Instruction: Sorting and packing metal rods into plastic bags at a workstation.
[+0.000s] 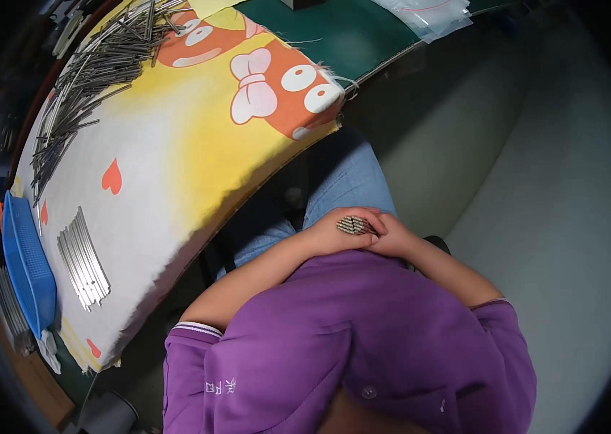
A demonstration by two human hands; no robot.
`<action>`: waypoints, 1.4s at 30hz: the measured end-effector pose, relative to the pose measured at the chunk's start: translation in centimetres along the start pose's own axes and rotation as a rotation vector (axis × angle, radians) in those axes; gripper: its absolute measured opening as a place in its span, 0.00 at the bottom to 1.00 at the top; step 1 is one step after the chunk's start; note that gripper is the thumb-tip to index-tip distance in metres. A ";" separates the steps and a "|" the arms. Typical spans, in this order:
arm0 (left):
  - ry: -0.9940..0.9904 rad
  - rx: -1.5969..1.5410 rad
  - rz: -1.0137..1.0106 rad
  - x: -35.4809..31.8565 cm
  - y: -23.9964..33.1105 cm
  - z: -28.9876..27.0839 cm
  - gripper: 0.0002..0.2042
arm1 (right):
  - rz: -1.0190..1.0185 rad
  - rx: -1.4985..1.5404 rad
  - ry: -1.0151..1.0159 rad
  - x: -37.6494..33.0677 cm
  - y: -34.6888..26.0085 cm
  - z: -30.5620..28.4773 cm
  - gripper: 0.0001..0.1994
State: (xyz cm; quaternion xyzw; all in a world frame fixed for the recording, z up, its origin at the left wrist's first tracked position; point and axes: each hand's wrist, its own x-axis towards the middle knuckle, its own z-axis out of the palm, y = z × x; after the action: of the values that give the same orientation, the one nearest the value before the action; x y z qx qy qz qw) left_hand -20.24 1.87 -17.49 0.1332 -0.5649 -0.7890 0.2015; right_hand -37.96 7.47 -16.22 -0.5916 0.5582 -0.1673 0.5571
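Note:
Both hands meet in front of my purple shirt, above my lap. A tight bundle of thin metal rods (354,225) sits between them, and only the packed round ends show. My left hand (326,233) is closed around the bundle. My right hand (394,237) presses in from the other side, its fingers curled against the left hand and the rods. How far the rods reach below the hands is hidden. To the left, a neat row of silver rods (83,260) lies on the cloth-covered table (164,181). Farther back is a large loose heap of dark metal rods (96,76).
A blue plastic basket (28,264) stands along the table's left edge, next to stacked grey trays (10,307). Clear plastic bags (428,18) lie on the green surface (327,36) at the back. The table's frayed cloth edge runs beside my left arm.

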 end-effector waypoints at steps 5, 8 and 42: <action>-0.044 -0.090 -0.089 1.1 -0.5 0.6 0.10 | -0.005 0.038 0.042 -1.0 2.8 0.1 0.17; -0.052 -0.031 -0.135 1.5 -0.1 0.9 0.09 | -0.076 0.036 0.064 -1.2 3.9 0.3 0.18; -0.005 0.363 0.085 -0.4 0.6 1.9 0.07 | -0.327 -0.110 0.084 -0.3 3.0 0.9 0.14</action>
State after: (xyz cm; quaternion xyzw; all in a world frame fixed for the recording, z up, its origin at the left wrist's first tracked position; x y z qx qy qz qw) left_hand -20.65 3.45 -16.30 0.1413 -0.7038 -0.6650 0.2060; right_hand -38.79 8.88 -18.92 -0.6965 0.4858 -0.2495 0.4654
